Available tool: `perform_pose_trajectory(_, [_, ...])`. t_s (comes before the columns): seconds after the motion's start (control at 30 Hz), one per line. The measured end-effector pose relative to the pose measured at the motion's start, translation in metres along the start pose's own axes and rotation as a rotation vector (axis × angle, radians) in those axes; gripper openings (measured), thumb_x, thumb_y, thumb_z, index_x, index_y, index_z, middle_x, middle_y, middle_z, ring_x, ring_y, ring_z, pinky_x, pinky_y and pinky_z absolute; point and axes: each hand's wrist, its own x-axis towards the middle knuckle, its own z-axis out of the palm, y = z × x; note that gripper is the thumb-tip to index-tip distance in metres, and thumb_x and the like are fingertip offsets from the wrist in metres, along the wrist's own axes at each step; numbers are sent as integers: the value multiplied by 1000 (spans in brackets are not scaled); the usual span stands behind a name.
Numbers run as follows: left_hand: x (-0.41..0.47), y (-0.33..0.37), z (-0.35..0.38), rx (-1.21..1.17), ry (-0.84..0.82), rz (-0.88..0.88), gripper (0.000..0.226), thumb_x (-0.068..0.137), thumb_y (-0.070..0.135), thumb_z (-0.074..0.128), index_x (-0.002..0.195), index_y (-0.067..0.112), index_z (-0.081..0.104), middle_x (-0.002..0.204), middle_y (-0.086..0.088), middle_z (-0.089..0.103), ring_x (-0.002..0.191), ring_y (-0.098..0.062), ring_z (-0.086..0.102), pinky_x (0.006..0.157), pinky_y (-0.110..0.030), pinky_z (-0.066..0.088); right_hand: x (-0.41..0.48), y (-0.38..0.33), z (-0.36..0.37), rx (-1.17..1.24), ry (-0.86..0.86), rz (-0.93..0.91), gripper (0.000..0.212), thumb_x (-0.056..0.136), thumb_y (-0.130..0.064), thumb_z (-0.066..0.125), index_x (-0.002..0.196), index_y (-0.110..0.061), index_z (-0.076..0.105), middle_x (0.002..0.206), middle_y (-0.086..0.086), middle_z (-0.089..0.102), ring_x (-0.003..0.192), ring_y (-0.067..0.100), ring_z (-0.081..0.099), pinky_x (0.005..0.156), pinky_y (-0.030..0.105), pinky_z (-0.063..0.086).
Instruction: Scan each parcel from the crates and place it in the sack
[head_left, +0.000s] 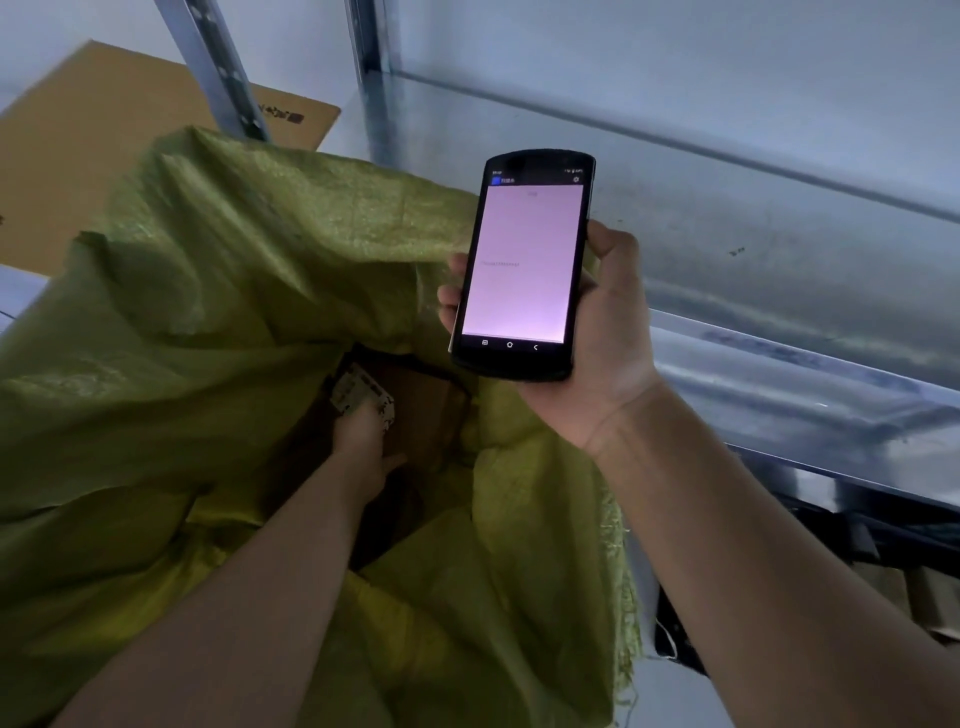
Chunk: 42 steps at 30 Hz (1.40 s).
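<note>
A large green woven sack fills the left and centre, its mouth open. My left hand reaches down into the opening and rests on a brown cardboard parcel with a white label; whether the fingers curl round the parcel is hidden in the dark. My right hand grips a black handheld scanner upright above the sack's right side, its pale pink screen lit and facing me.
Grey metal shelving runs along the back and right, with an upright post at the upper left. A flat cardboard box lies behind the sack. A dark crate with brown parcels sits under the shelf at the lower right.
</note>
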Motion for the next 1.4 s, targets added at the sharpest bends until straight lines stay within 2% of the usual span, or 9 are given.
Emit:
perform_pose_trajectory(0.1, [-20,9,1,43,-67,69,54,108,36,51,159,19,43,154,-13,49,139,-39,48,83,-50,56,-15,-1,3,-6,15,5,60,106,-52,37,134,-10,67,110,24,71,94,39,71,98,50,58])
perform_pose_trajectory(0.33, [-104,37,9,192,-145,184,51,96,55,55,136,24,62,127,-11,68,111,-34,66,93,-49,58,-69,-14,14,58,0,-62,59,106,-53,37,125,-7,68,101,23,71,88,38,70,91,47,60])
perform_pose_trajectory(0.43, [-149,38,12,225,-158,293,52,100,53,51,146,27,56,138,-4,62,120,-27,62,86,-46,56,-100,-21,16,59,-11,-85,57,106,-51,37,122,-8,70,100,23,72,86,38,70,89,46,57])
perform_pose_trajectory(0.57, [-216,26,12,266,-166,438,57,107,50,46,159,28,39,161,-3,44,146,-31,42,109,-58,44,-145,-31,16,62,-42,-124,52,106,-49,39,113,-9,70,90,18,72,76,33,71,92,47,55])
perform_pose_trajectory(0.7, [-286,1,7,260,-182,545,57,108,47,44,160,25,39,163,-5,44,149,-31,40,119,-58,34,-198,-39,3,34,-65,-139,50,107,-50,38,109,-11,70,81,11,71,70,27,72,96,50,51])
perform_pose_trajectory(0.87, [-367,-43,0,213,-194,605,57,108,45,46,161,25,39,163,-5,45,151,-33,38,122,-60,32,-269,-46,-14,2,-68,-138,49,106,-52,38,114,-11,65,81,11,66,65,26,68,87,46,52])
perform_pose_trajectory(1.13, [-459,-90,-12,246,-284,683,57,108,47,47,160,25,40,160,-3,48,149,-33,41,120,-60,35,-370,-60,-30,-17,-55,-223,45,103,-50,42,112,-12,63,91,14,61,77,30,60,72,37,57])
perform_pose_trajectory(1.23, [-479,-106,-12,273,-328,701,57,107,49,48,159,26,41,158,-4,48,145,-33,45,117,-56,39,-407,-63,-38,-56,-6,-273,48,106,-51,37,116,-12,63,104,19,58,90,34,57,74,37,58])
perform_pose_trajectory(1.4, [-504,-154,-5,344,-444,737,43,108,50,46,145,29,54,152,-5,52,142,-31,49,117,-56,39,-471,-51,-61,-85,145,-350,56,108,-53,35,124,-10,67,98,17,66,80,32,66,84,46,54])
